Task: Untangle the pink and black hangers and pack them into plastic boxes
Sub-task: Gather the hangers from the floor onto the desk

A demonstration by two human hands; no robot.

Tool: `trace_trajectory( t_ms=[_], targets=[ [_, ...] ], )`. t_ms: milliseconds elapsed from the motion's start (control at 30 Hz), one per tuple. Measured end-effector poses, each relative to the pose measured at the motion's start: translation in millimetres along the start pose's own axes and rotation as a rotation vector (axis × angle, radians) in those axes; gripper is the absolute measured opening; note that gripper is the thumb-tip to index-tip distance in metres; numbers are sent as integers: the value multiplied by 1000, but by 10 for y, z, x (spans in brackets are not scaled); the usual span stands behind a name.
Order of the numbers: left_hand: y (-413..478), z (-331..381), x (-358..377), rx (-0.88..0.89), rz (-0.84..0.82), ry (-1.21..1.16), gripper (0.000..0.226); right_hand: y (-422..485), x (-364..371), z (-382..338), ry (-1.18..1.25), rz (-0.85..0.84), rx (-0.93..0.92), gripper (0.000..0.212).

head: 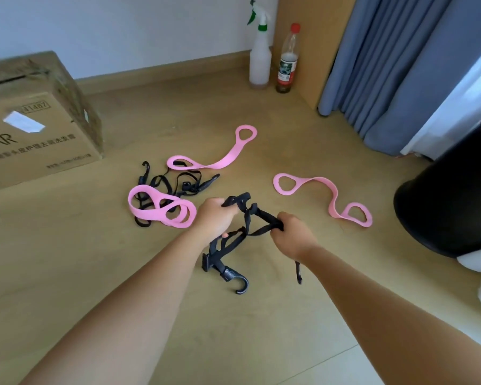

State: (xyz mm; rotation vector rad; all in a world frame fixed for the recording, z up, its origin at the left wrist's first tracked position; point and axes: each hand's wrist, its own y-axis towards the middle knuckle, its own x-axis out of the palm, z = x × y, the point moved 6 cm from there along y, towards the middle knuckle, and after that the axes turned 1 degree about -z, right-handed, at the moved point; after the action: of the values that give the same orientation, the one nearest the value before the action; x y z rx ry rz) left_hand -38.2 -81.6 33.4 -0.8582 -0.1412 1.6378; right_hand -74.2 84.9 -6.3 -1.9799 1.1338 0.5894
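Left grip (215,215) and right grip (295,234) both curled tight round a black webbing hanger (260,231), ridged curved hook (235,277) dangling below; floppy flat pink loops (225,159) lying beyond.

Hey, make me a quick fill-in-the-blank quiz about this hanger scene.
The left hand and right hand both grip a ___ strap hanger.
The spray bottle stands beside a bottle with a ___ cap.
The pink hanger on the right lies on the ___.
Missing: black, red, floor.
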Motion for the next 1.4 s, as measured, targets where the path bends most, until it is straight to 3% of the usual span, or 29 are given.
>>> trace_trajectory(
  t_ms=[100,233,367,433,533,633,833,933,1033,1100,1200,1333,1400],
  targets=[
    [-23,47,-243,22,31,148,13,-49,-195,-338,15,12,-55,5],
    [-70,200,-379,61,-168,190,95,-124,-387,-919,-41,-18,-158,8],
    [-203,512,-588,293,-129,370,117,-199,-434,-1521,-241,-49,-251,19],
    [-158,488,-740,340,-127,359,103,-220,-435,-1811,-271,-38,-290,13],
    [-107,394,-1020,420,-119,174,24,-253,-416,-2259,-277,43,-365,5],
    [-77,257,-1327,376,-162,-22,34,-268,-333,-2667,-290,94,-405,8],
    [102,-16,-2005,273,-197,-327,19,-99,-146,-3098,-491,68,-306,13],
    [202,-194,-2275,145,-255,-586,13,126,-46,-3208,-548,37,-195,32],
    [255,-350,-2431,26,-323,-650,22,351,181,-3198,-587,43,-194,48],
    [299,-452,-2573,-7,-285,-664,24,452,386,-3021,-579,-7,-179,54],
    [378,-608,-2744,-23,-172,-799,24,578,622,-2704,-628,-71,-161,39],
    [470,-801,-2713,17,-35,-730,1,876,980,-2460,-658,-151,-147,38],
    [521,-945,-2658,21,43,-751,2,999,1230,-2405,-617,-182,-157,42]
  ],
)
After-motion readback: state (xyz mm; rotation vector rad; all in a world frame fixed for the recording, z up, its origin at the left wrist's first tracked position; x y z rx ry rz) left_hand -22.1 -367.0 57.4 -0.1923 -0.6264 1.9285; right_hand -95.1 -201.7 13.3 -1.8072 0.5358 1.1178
